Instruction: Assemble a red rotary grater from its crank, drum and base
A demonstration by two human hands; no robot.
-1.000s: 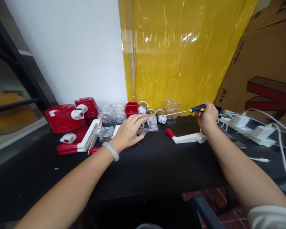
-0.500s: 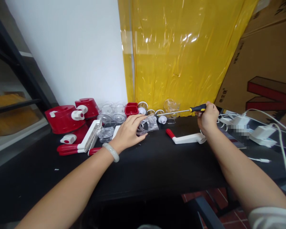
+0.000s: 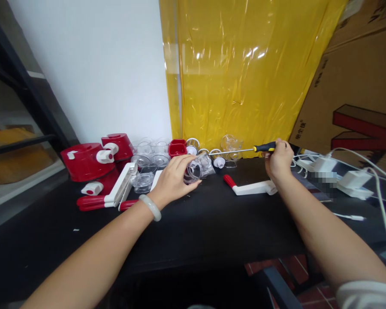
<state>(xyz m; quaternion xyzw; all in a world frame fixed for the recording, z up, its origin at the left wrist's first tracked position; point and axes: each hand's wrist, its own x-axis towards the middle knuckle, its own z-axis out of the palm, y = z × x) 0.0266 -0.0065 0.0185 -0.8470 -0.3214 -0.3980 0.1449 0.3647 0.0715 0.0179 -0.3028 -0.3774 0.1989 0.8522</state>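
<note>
My left hand (image 3: 177,177) is closed round a clear plastic ring-shaped part (image 3: 194,171), its open end turned to the right. In my right hand (image 3: 279,159) is a screwdriver (image 3: 264,147) with a black and yellow handle, gripped from the right. Its long shaft points left, and the tip is close to the upper rim of the clear part; whether they touch I cannot tell. Below the screwdriver lies a white crank handle (image 3: 254,188) with a red grip. A clear plastic bag (image 3: 206,165) sits just behind the clear part.
Red housings (image 3: 83,162) and white crank arms (image 3: 122,184) stand at the left. Several clear cups (image 3: 161,159), a red square part (image 3: 177,148) and grater drums (image 3: 217,159) line the back of the black table (image 3: 193,231). White chargers (image 3: 354,178) with cables lie at the right.
My right hand and the screwdriver have shifted slightly left. The clear part in my left hand has turned a little, showing more of its round opening.
</note>
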